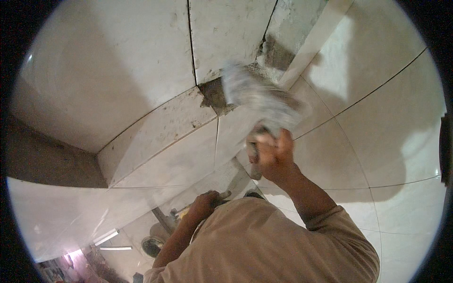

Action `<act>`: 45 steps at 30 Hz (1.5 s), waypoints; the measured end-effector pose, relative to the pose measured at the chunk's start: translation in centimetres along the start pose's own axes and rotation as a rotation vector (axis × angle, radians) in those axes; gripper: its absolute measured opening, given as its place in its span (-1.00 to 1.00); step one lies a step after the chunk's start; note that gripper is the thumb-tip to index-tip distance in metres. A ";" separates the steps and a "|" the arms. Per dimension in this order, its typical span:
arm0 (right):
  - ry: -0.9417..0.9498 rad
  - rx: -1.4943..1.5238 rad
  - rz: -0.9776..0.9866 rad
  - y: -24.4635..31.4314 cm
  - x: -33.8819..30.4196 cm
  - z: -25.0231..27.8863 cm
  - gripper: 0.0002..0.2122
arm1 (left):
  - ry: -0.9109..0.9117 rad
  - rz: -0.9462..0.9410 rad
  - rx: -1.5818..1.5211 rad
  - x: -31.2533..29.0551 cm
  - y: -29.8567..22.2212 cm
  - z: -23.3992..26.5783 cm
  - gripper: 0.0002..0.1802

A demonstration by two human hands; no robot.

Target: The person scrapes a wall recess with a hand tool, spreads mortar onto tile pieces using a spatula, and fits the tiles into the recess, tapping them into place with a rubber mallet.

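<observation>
My right hand is closed round the handle of a flat, grey-white trowel, which is smeared by motion. Its blade is over the corner where the tiled ledge meets the right wall, partly hiding a dark rough gap between the tiles. Low down beside my body, my left hand has its fingers curled round something with a short, rounded, pale end. The rest of that thing is hidden by my hand and shirt.
Large pale tiles with dark joints rise in front, and more tiles cover the right wall. A recess opens at the left. Down by the floor are a round bucket-like container and white strips.
</observation>
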State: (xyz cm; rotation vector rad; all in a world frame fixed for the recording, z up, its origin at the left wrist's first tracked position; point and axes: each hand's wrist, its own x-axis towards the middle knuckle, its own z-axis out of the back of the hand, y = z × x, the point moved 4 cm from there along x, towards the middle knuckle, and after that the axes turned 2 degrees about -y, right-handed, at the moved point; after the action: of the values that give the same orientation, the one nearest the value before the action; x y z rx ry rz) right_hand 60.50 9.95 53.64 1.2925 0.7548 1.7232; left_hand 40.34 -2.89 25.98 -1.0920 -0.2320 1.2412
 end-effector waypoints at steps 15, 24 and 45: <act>-0.143 0.492 -0.062 0.7 -0.4 -1.7 -0.76 | 0.006 0.100 0.002 -0.9 -0.7 -0.2 -0.54; -0.075 0.263 -0.125 -0.4 0.0 -2.6 -0.83 | 0.033 0.069 0.019 -0.8 -1.6 0.0 -0.50; -0.061 0.355 -0.280 0.9 0.0 -2.0 -0.83 | -0.025 -0.040 -0.026 -0.4 -1.8 1.0 -0.58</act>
State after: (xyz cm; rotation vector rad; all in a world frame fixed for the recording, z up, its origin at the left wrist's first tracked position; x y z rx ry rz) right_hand 58.33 9.60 53.80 1.3887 1.1841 1.3598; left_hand 40.69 -2.51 28.04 -1.0896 -0.2881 1.2191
